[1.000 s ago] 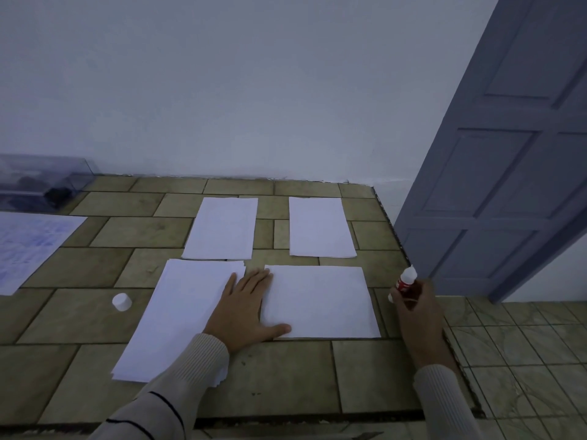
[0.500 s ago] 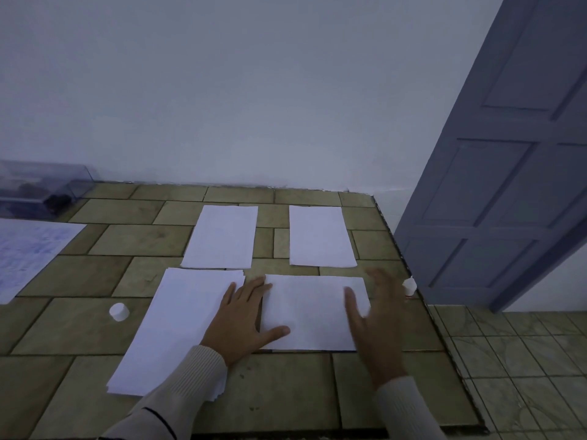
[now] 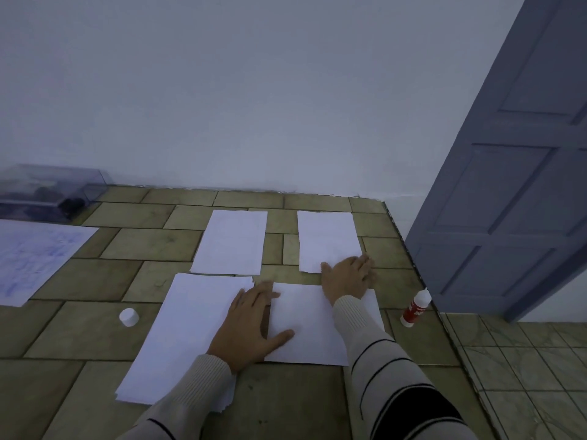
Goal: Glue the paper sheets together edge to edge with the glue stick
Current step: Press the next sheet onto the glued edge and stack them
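Several white paper sheets lie on a tiled surface. My left hand [image 3: 251,325] rests flat, fingers straight, across the left edge of the near right sheet [image 3: 305,331] and beside the stack of sheets [image 3: 181,338] to its left. My right hand [image 3: 347,274] lies flat on the near corner of the far right sheet [image 3: 327,239]. Another sheet [image 3: 230,241] lies at the far middle. The red and white glue stick [image 3: 415,308] stands uncapped near the surface's right edge, apart from both hands. Its white cap [image 3: 129,316] sits left of the stack.
A written-on sheet [image 3: 31,258] lies at the far left, with a clear plastic box [image 3: 47,192] behind it against the wall. The tiled surface [image 3: 95,331] ends at the right; a lower tiled floor [image 3: 524,360] and a blue-grey door [image 3: 508,185] follow.
My right hand set the glue stick down by the right edge, then reached forward over the near sheet onto the far right sheet. My left hand stayed in place.
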